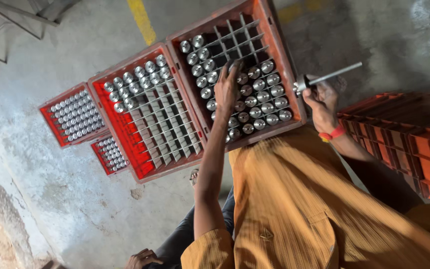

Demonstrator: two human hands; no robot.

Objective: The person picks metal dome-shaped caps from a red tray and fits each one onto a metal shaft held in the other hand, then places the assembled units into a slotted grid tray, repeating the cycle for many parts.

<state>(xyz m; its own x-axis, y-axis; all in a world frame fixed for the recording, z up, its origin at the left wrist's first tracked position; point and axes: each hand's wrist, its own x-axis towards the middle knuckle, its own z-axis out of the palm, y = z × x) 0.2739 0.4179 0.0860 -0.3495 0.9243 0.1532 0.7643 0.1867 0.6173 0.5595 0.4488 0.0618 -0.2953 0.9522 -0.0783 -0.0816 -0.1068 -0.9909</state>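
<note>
The person wears a mustard-orange shirt (294, 199) of finely ribbed cloth, with short sleeves ending above the elbow and a buttoned chest pocket. Both forearms are bare. Just behind the right hand (322, 102) a red band (332, 133) circles the wrist. The left hand (226, 87) wears nothing. Dark trousers (185, 239) show below the left elbow.

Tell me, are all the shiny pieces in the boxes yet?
Not yet. The two small red crates look full. The left hand reaches into the nearest crate; the right hand holds a metal shaft. Empty cells remain there and in the middle crate.
</note>
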